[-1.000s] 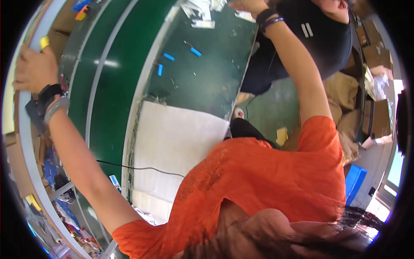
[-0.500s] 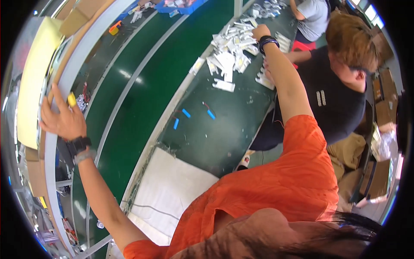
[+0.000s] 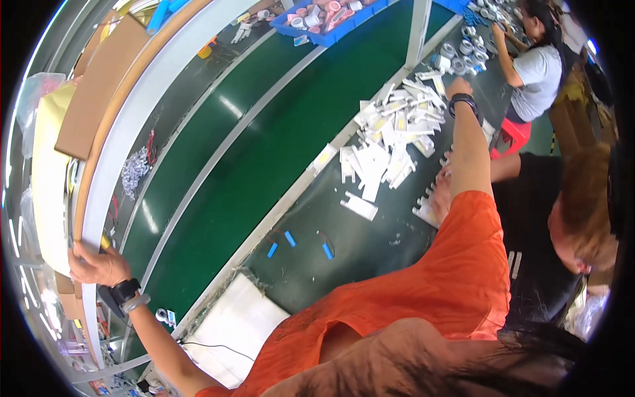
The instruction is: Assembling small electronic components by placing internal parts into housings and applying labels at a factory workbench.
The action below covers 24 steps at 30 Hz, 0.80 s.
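My left hand [image 3: 99, 263] is at the edge of the raised shelf at left, its fingers curled over the shelf rail [image 3: 89, 311]. Yellow wrapping [image 3: 104, 243] shows at its thumb. Stretched out far to the right, my right hand [image 3: 460, 87] is closed at the far edge of a heap of white plastic parts [image 3: 400, 122], some bearing yellow patches. What its fingers hold, if anything, is hidden. One white part [image 3: 359, 206] lies apart at the heap's near side. Several small blue cylinders [image 3: 290, 239] with thin wires lie on the dark bench [image 3: 350, 238].
A green conveyor [image 3: 264, 165] runs along the bench, with a blue bin [image 3: 331, 30] of pink and white parts at its far end. Close by on the right, a co-worker in black [image 3: 529, 218] handles white parts. Another person [image 3: 539, 79] sits beyond. A white pad [image 3: 241, 317] lies nearby.
The view has shifted, so the bench and heap sit lower and further right. My left hand's spread fingers have curled onto the rail. My right hand remains beyond the heap, closed.
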Each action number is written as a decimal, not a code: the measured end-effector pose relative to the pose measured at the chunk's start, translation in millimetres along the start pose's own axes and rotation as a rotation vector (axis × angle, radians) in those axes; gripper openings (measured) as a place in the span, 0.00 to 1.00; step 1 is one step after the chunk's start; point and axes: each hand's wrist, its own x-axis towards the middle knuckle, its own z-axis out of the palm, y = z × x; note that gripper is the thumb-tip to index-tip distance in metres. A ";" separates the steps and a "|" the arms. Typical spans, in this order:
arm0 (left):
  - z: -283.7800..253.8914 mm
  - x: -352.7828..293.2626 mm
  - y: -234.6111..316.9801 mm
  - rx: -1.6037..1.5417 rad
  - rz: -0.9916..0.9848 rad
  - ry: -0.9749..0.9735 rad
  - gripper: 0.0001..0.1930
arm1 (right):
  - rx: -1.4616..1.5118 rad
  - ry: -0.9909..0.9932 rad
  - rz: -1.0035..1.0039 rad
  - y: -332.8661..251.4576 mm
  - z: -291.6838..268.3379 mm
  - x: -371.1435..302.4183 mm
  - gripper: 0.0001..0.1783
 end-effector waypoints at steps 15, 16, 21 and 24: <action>58.9 -109.4 -48.8 0.086 -0.111 -0.054 0.31 | -0.172 0.200 -0.385 8.9 56.8 178.4 0.52; 59.9 -81.1 5.7 0.085 -0.113 -0.050 0.31 | -0.142 0.223 -0.387 31.1 74.0 205.7 0.54; -30.4 135.9 407.0 0.213 -0.090 -0.083 0.32 | -0.270 0.016 -0.227 19.5 85.9 255.0 0.58; -25.6 149.4 447.2 0.238 -0.051 -0.111 0.33 | -0.311 -0.042 -0.137 11.9 79.1 259.3 0.64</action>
